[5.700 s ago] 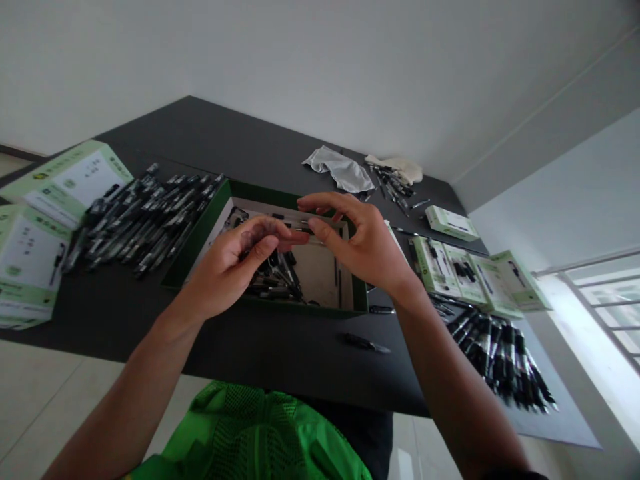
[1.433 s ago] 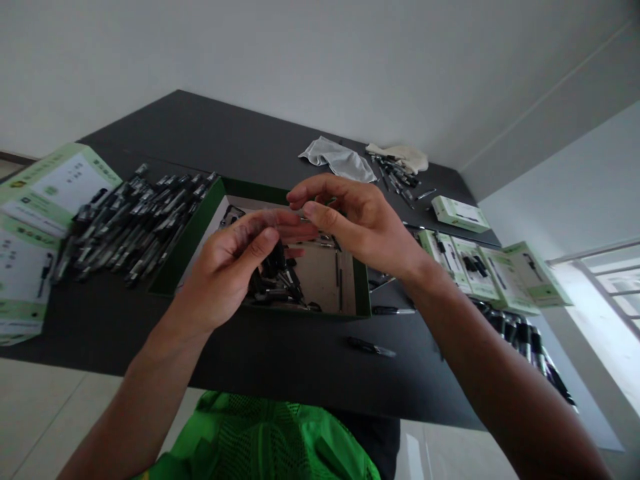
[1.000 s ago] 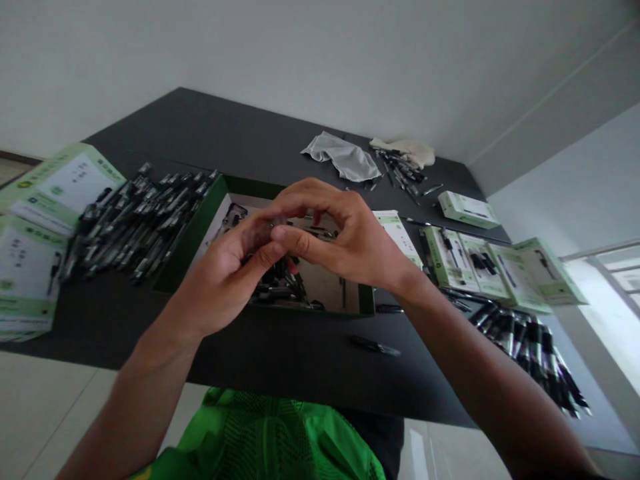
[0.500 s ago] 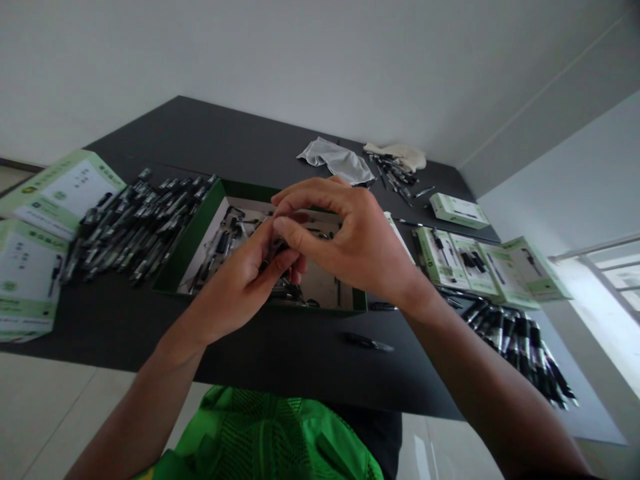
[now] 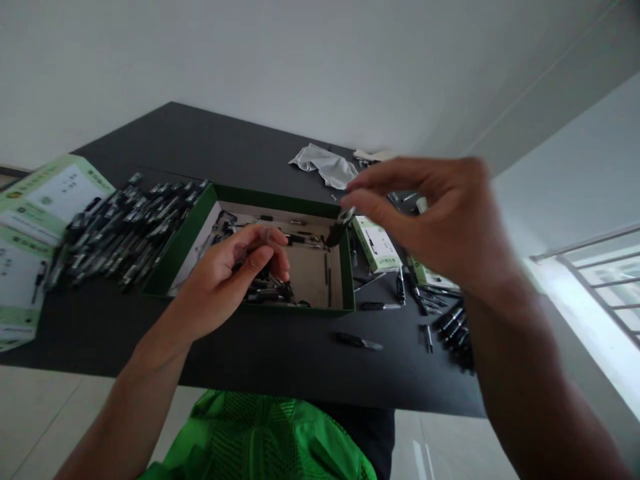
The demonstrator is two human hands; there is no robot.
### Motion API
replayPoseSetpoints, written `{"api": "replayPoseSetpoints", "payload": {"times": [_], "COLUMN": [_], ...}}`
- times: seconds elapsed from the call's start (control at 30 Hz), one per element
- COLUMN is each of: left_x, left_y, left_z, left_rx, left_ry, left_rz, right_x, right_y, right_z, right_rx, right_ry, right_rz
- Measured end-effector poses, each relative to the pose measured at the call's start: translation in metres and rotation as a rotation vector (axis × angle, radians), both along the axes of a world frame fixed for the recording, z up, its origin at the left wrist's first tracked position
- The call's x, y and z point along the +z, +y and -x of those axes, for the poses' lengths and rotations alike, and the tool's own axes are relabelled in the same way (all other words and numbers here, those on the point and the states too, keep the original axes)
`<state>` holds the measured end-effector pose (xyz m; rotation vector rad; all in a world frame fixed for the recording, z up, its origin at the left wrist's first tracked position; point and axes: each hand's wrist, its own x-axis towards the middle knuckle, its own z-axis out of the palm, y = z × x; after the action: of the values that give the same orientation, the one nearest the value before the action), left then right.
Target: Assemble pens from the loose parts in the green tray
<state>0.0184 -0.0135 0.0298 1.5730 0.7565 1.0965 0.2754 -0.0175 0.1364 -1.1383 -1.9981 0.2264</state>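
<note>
The hands have parted: the right hand (image 5: pixel 443 217) has swung off to the right side of the green box (image 5: pixel 189 240), while the left hand (image 5: pixel 233 277) hangs over the box's near-left part. Half a second ago the two met above the middle of the box, fingertips together. Now the right thumb and fingers pinch a small dark piece (image 5: pixel 337 233) with a shiny, clear-looking end; it is blurred, and lies in view over the box's far-right corner. The left fingers are curled with the thumb against them, and whether they grip anything cannot be told.

For the work, this looks like a break in the two-handed handling, with the dark piece in the right hand alone.

The right hand's shift also uncovers more of the box's bare floor and the green-and-white carton (image 5: pixel 377 243) just beside its right wall, while the right forearm now covers part of the pen bundle (image 5: pixel 454 330) farther right. Loose pen parts (image 5: pixel 265 293) lie inside the box, under and around the left hand. Unchanged are the pen heap (image 5: pixel 130 233) left of the box and the single pen (image 5: pixel 357 341) in front of it on the table (image 5: pixel 280 360).
</note>
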Motion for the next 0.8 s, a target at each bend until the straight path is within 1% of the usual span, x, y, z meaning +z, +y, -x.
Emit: {"api": "replayPoseSetpoints", "payload": {"times": [0.1,0.17,0.37,0.47,0.57,0.63,0.8], "left_x": [0.003,0.003,-0.002,-0.002,-0.002,-0.001,0.0], "left_y": [0.0,0.0,-0.001,-0.002,-0.002,-0.002,-0.001], "left_z": [-0.002,-0.003,-0.008,-0.009,-0.01,-0.011,-0.015], "left_rx": [0.034,0.04,0.021,0.015,0.018,0.021,-0.002], "left_ry": [-0.04,-0.062,-0.128,-0.141,-0.133,-0.118,-0.111], "left_rz": [0.012,0.019,0.069,0.085,0.087,0.082,0.091], "right_x": [-0.022,-0.028,-0.032,-0.039,-0.046,-0.05,-0.049], "right_y": [0.002,0.001,-0.004,-0.005,-0.005,-0.006,-0.005], "right_z": [-0.01,-0.015,-0.023,-0.024,-0.025,-0.026,-0.028], "right_rx": [-0.08,-0.124,-0.127,-0.11,-0.129,-0.116,-0.126], "right_ry": [0.022,0.035,0.062,0.031,0.054,0.039,0.062], "right_rz": [0.023,0.006,0.047,0.098,0.092,0.116,0.114]}}
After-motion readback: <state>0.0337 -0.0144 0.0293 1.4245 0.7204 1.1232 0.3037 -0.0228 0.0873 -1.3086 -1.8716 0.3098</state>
